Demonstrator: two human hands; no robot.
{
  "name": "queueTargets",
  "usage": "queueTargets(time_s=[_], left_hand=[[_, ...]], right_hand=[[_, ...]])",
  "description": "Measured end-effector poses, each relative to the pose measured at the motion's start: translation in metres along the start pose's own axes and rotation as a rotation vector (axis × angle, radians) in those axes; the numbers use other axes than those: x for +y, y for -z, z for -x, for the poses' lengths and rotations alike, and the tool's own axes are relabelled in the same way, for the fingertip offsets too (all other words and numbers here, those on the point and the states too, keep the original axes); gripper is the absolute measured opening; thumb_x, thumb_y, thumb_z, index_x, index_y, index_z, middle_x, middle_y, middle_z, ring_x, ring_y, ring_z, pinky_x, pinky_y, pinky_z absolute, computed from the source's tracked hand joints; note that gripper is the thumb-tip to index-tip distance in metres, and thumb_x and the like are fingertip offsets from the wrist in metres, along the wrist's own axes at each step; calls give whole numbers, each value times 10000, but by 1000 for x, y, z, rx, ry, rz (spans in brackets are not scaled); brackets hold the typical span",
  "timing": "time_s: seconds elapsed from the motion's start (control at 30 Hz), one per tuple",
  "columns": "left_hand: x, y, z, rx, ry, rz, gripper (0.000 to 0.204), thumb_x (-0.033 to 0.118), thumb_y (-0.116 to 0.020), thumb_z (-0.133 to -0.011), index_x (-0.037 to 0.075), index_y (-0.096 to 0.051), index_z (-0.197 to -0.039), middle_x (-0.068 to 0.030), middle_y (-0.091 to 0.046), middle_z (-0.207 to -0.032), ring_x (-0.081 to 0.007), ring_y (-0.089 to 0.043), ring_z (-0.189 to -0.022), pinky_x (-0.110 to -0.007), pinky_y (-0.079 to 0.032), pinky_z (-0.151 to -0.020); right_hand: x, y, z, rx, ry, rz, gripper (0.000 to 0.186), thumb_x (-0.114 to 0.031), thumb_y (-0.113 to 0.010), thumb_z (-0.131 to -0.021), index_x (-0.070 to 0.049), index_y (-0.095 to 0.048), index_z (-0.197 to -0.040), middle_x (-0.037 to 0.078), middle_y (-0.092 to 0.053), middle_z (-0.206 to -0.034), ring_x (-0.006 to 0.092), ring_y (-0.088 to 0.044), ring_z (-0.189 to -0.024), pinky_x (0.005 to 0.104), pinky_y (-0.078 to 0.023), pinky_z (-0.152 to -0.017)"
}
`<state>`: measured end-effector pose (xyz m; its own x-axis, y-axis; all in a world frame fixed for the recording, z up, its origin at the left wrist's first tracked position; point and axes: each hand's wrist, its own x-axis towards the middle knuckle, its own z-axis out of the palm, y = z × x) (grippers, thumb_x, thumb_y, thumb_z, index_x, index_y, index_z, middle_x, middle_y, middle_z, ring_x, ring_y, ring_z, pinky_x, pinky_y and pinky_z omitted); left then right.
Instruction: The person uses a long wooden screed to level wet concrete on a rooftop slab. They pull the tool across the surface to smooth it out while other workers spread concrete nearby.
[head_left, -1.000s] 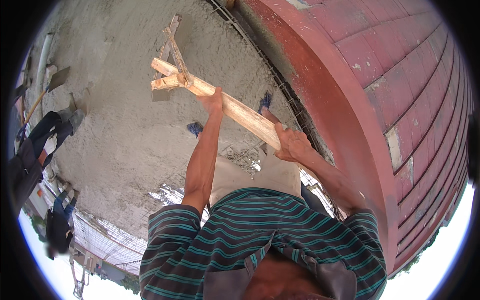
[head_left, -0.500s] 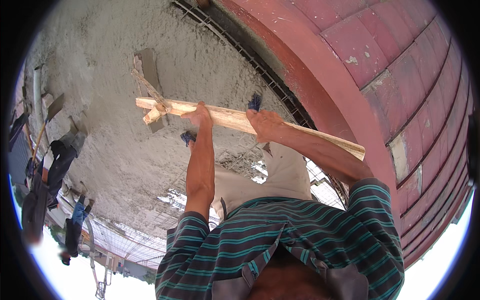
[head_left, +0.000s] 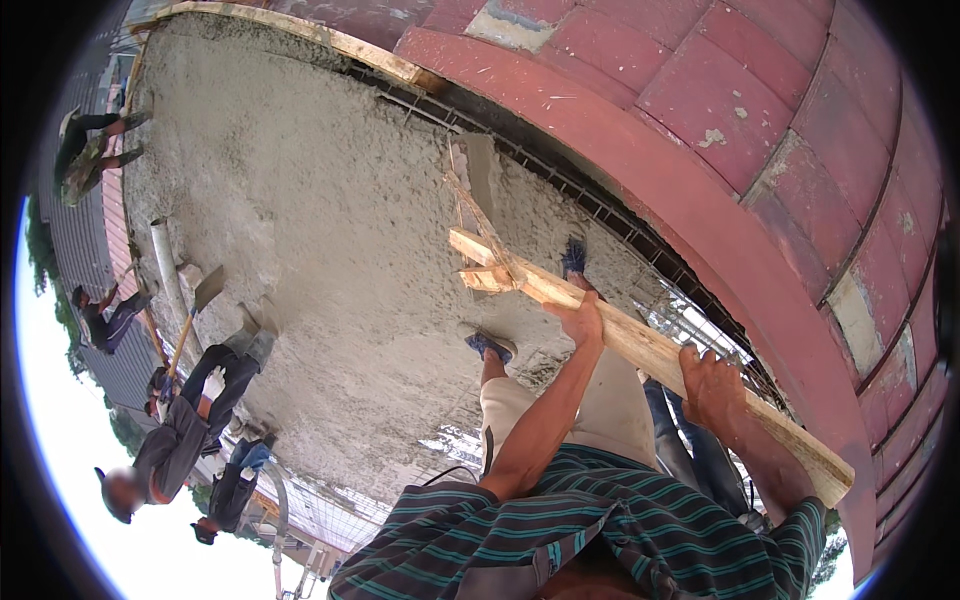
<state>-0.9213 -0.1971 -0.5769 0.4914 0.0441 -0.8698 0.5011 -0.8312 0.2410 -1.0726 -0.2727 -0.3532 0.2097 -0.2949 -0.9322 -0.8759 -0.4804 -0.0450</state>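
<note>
Two hands [head_left: 578, 322] wrap fingers [head_left: 691, 362] around timber [head_left: 645, 343] jutting past the right hand [head_left: 715, 390], unlike a second ago.

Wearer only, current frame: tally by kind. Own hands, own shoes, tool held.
Bare hands, both on the handle: 2
Blue shoes: 2
Wooden-handled float: 1
Total: 5
</note>
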Motion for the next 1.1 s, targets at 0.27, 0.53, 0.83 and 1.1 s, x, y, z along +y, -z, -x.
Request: queueTargets(time_s=[0.27,0.53,0.83,1.1], left_hand=[[-13,4,36,-171,-42,-226,1286,299,-792,-750,-6,175,-1542,-315,-416,-1445,-377,-493,-1286,-364,-389,-1093],[11,72,-3,1,-198,-71,1246,272,-791,-751,16,117,-1564,-312,-413,-1453,-373,-495,-1279,-354,-388,-1087],[90,177,-169,169,-138,116,779,162,-770,-792,10,-306,-1399,-192,-527,-1180,-299,-583,-1050,-437,-550,-834],[71,195,-141,130,-147,47,732,154,-788,-739,73,-328,-1303,-176,-525,-1159,-290,-553,-988,-459,-512,-859]], right_hand=[[12,-17,48,-66,-90,-248,777,-240,-828,-683,13,-429,-1300,213,-615,-1010,378,-675,-863,450,-551,-717],[-26,-15,18,-26,134,-301,786,-259,-809,-689,31,-414,-1304,234,-636,-1018,389,-699,-864,450,-560,-723],[-199,-27,-169,216,316,-504,748,-127,-727,-724,66,-403,-1370,248,-635,-1026,411,-684,-893,464,-560,-776],[-226,6,-220,-212,600,-734,898,-310,-728,-764,93,-335,-1465,297,-653,-1084,316,-699,-998,415,-578,-822]])
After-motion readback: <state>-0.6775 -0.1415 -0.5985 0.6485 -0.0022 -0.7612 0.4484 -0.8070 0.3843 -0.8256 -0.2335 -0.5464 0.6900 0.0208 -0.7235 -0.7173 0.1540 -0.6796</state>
